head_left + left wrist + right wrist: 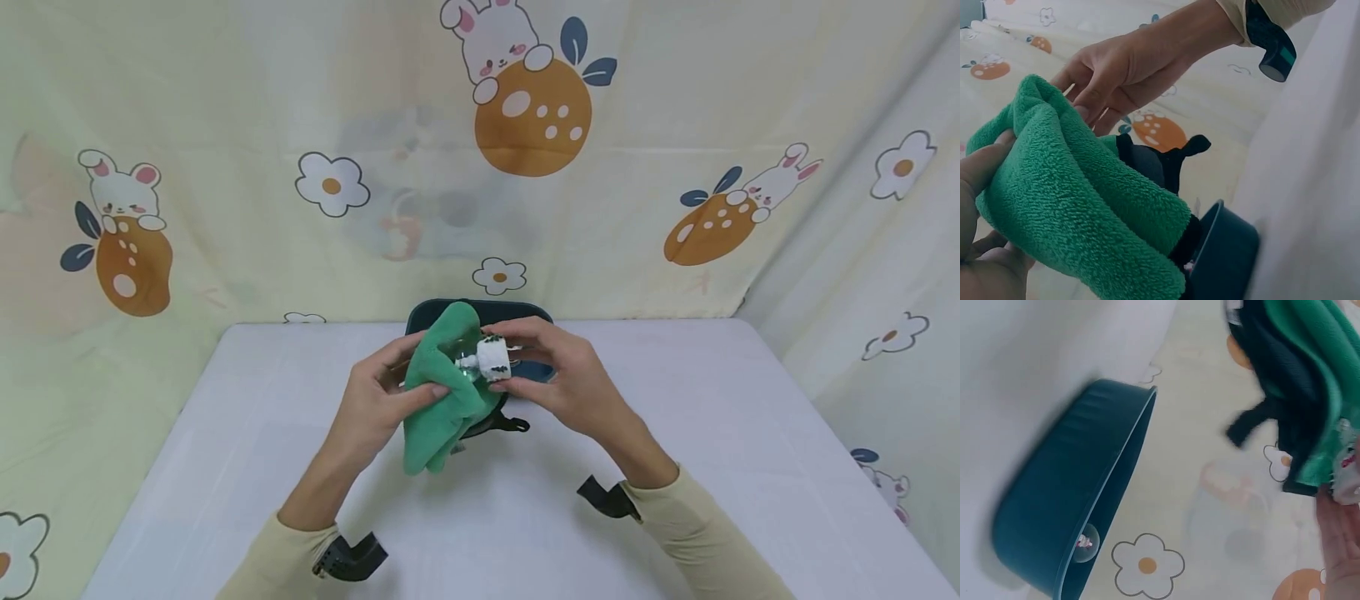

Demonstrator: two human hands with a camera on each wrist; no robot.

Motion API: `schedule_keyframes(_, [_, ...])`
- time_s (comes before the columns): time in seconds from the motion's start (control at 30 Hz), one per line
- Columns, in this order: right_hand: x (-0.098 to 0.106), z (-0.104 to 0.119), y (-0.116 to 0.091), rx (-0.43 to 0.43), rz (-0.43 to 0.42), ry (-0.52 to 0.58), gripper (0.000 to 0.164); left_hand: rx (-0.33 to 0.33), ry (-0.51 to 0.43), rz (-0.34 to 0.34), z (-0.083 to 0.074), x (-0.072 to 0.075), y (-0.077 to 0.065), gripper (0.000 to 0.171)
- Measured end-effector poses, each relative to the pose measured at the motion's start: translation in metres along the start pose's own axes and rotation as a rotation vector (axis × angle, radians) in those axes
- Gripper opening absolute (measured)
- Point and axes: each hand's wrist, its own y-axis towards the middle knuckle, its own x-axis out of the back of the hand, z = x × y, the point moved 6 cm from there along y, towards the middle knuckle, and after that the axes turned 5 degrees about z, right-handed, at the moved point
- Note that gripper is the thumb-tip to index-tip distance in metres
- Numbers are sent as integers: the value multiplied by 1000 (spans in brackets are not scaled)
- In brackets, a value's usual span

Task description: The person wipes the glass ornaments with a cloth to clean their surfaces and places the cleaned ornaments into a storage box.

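A green terry towel (pixel 438 392) with a dark edging and a dark hanging loop (pixel 513 424) drapes over my left hand (pixel 371 400), which grips it between thumb and fingers. Against the towel is a small clear glass ornament with a white base (pixel 493 358). The thumb and fingers of my right hand (pixel 573 375) pinch that base from the right. In the left wrist view the towel (pixel 1079 200) hides the ornament. A deep dark teal basin (pixel 1054 494) stands behind the hands; the right wrist view shows a clear globe with a small figure (pixel 1087 542) inside it.
A white-covered table (pixel 300 375) lies under the hands, with the basin near its back edge. Behind and to the right hang curtains (pixel 247 167) printed with rabbits and flowers. Black wrist mounts (pixel 352 557) sit at both sleeves.
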Motion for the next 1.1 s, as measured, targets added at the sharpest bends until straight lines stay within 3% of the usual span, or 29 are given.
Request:
schedule_keyframes(0.4, [2,10,-2,198,-55,-112,58,-22,-46,-30,-6,0,0,54])
schedule_keyframes(0.7, [-1,6,0,120,-43,-92,46,-106,-64,-13,-13,-1,0,58])
schedule_keyframes(0.93, [-3,1,3,41,-25,-113,42,-177,6,-7,-16,0,-1,58])
schedule_keyframes(1.1, [-2,-1,4,-16,31,-100,47,-218,66,-12,-16,2,-1,58])
